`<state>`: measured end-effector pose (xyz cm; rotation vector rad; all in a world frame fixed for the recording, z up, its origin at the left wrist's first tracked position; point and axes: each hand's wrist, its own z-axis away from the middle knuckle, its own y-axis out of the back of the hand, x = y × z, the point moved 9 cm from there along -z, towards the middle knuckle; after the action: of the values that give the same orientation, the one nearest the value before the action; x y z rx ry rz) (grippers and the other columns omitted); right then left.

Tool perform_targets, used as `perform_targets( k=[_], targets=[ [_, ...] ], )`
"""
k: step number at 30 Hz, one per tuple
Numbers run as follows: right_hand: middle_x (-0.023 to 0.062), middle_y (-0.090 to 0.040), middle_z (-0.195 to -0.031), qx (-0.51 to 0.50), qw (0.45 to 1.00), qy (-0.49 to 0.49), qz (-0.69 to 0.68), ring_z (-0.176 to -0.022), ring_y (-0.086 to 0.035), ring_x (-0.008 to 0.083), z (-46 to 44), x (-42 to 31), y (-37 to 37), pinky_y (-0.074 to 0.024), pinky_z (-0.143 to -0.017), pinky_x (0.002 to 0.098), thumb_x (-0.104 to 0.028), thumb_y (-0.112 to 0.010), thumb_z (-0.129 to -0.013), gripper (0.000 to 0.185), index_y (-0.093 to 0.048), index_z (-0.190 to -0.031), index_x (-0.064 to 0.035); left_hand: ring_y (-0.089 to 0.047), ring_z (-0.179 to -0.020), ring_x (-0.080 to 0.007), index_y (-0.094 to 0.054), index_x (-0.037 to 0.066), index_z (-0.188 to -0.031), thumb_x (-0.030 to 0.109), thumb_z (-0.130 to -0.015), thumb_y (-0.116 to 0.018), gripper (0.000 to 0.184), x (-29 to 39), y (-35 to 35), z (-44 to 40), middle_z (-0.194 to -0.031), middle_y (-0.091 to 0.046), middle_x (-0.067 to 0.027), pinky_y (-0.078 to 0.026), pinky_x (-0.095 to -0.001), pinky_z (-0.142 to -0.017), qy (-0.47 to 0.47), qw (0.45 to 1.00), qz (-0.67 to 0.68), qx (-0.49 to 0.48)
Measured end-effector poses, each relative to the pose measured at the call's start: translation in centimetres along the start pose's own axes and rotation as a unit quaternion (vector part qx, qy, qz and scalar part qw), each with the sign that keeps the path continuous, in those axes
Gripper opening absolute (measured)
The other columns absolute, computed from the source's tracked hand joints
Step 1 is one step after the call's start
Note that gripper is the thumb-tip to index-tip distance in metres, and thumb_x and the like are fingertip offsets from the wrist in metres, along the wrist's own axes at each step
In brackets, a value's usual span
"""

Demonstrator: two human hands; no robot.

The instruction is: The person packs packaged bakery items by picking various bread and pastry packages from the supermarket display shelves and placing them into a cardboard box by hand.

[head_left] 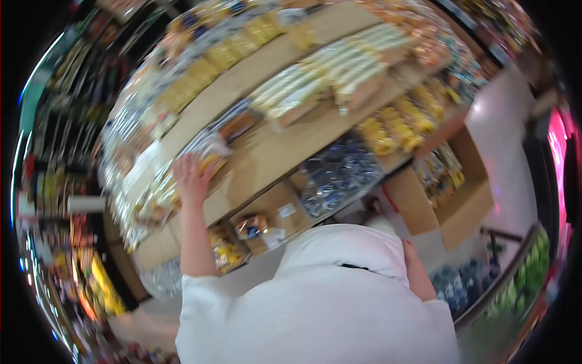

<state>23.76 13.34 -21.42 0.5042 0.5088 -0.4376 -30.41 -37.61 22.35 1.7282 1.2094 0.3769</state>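
Observation:
My left hand (191, 177) reaches over the display table (267, 158), fingers stretched out on the end of a row of clear-wrapped food packages (162, 197). Beside its fingertips lies a package with an orange and white wrapper (213, 159). The contents look like bread, but blur hides the detail. On my right side, the forearm (418, 276) hangs down against my white shirt (345, 249). The shirt hides most of my right hand, and its fingers cannot be made out.
Pale yellow wrapped packages (303, 91) are stacked along the table. Below its edge sit a bin of clear-and-blue packages (342, 176) and yellow packages (403, 124). An open cardboard box (467, 206) stands at the right. Stocked shelves (79, 109) line the left.

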Motion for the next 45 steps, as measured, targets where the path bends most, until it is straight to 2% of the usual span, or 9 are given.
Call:
perform_targets(
  k=[11, 14, 20, 23, 35, 37, 39, 41, 45],
  targets=[
    [0.0160, -0.066, -0.108, -0.028, 0.997, -0.023, 0.064, -0.101, -0.061, 0.0241, 1.3, -0.9, -0.1, -0.0496, -0.085, 0.0363, -0.022, -0.045, -0.093, 0.038, -0.062, -0.117, 0.0026, -0.053, -0.105, -0.0362, -0.054, 0.002, -0.116, 0.017, -0.077, -0.075, 0.046, -3.7, 0.9, 6.9, -0.115, -0.055, -0.0180, -0.046, -0.0443, -0.089, 0.154, 0.984, 0.082, 0.031],
    [0.0158, -0.066, -0.108, -0.053, 0.995, -0.007, 0.084, -0.101, -0.061, 0.0242, 1.0, -2.5, -0.7, -0.0494, -0.084, 0.0354, -0.022, -0.045, -0.093, 0.038, -0.062, -0.117, 0.0013, -0.051, -0.109, -0.0354, -0.052, 0.001, -0.120, 0.018, -0.075, -0.076, 0.054, -1.7, 0.6, 3.7, -0.121, -0.053, -0.0188, -0.044, -0.0452, -0.093, 0.050, 0.993, 0.107, -0.009],
    [0.0110, -0.067, -0.097, -0.072, 0.987, 0.029, 0.139, -0.081, -0.062, 0.0194, 1.7, -7.4, -2.6, -0.0494, -0.066, 0.0326, -0.021, -0.046, -0.092, 0.036, -0.063, -0.116, -0.0014, -0.050, -0.111, -0.0324, -0.053, 0.002, -0.117, 0.016, -0.069, -0.079, 0.057, -1.9, -2.8, -1.0, -0.113, -0.054, -0.0127, -0.043, -0.0426, -0.094, 0.126, 0.978, 0.091, -0.140],
    [0.0206, -0.063, -0.119, -0.078, 0.990, 0.012, 0.118, -0.112, -0.058, 0.0308, 3.5, -9.6, -3.6, -0.0452, -0.095, 0.0377, -0.025, -0.048, -0.090, 0.042, -0.062, -0.117, 0.0032, -0.052, -0.107, -0.0317, -0.054, 0.005, -0.111, 0.017, -0.067, -0.080, 0.052, -1.2, -4.5, -1.2, -0.106, -0.054, -0.0115, -0.045, -0.0416, -0.091, 0.096, 0.977, 0.056, -0.180],
    [0.0178, -0.068, -0.107, -0.049, 0.983, 0.058, 0.168, -0.102, -0.064, 0.0288, 1.2, -8.5, -2.1, -0.0486, -0.088, 0.0376, -0.025, -0.054, -0.089, 0.036, -0.065, -0.113, -0.0015, -0.060, -0.092, -0.0312, -0.055, 0.010, -0.111, 0.013, -0.075, -0.072, 0.040, 3.9, -0.5, -4.1, -0.094, -0.062, -0.0116, -0.050, -0.0425, -0.076, 0.009, 0.985, 0.159, -0.065],
    [0.0187, -0.068, -0.103, 0.027, 0.945, 0.191, 0.262, -0.100, -0.064, 0.0305, -0.3, -9.9, -1.1, -0.0491, -0.087, 0.0387, -0.025, -0.055, -0.088, 0.032, -0.066, -0.109, -0.0033, -0.059, -0.098, -0.0338, -0.054, 0.009, -0.116, 0.013, -0.078, -0.071, 0.042, 5.8, 2.7, -5.3, -0.101, -0.063, -0.0136, -0.050, -0.0414, -0.078, 0.032, 0.974, 0.221, -0.036],
    [0.0190, -0.067, -0.105, 0.021, 0.923, 0.301, 0.238, -0.101, -0.064, 0.0313, 2.7, -15.3, -1.8, -0.0495, -0.088, 0.0377, -0.017, -0.054, -0.088, 0.026, -0.066, -0.107, -0.0037, -0.061, -0.102, -0.0302, -0.053, 0.006, -0.120, 0.009, -0.080, -0.072, 0.045, 8.0, 4.1, -5.3, -0.107, -0.064, -0.0128, -0.051, -0.0368, -0.083, 0.106, 0.941, 0.316, -0.063],
    [0.0123, -0.067, -0.107, -0.035, 0.945, 0.307, 0.108, -0.100, -0.063, 0.0242, 5.2, -19.8, -3.8, -0.0489, -0.088, 0.0339, -0.013, -0.058, -0.090, 0.021, -0.065, -0.108, -0.0057, -0.062, -0.101, -0.0237, -0.050, 0.002, -0.122, 0.004, -0.080, -0.073, 0.048, 11.5, 3.7, -4.0, -0.110, -0.063, -0.0110, -0.050, -0.0329, -0.087, 0.170, 0.782, 0.599, -0.036],
    [0.0066, -0.052, -0.135, -0.284, 0.894, 0.342, -0.053, -0.129, -0.044, 0.0181, 17.0, -33.1, -7.7, -0.0342, -0.108, 0.0340, -0.018, -0.053, -0.098, 0.038, -0.047, -0.135, -0.0091, -0.060, -0.106, -0.0203, -0.047, 0.002, -0.124, -0.004, -0.080, -0.071, 0.051, 23.7, 2.4, -1.5, -0.117, -0.059, -0.0105, -0.050, -0.0343, -0.092, 0.338, 0.513, 0.772, -0.160]
  ],
)
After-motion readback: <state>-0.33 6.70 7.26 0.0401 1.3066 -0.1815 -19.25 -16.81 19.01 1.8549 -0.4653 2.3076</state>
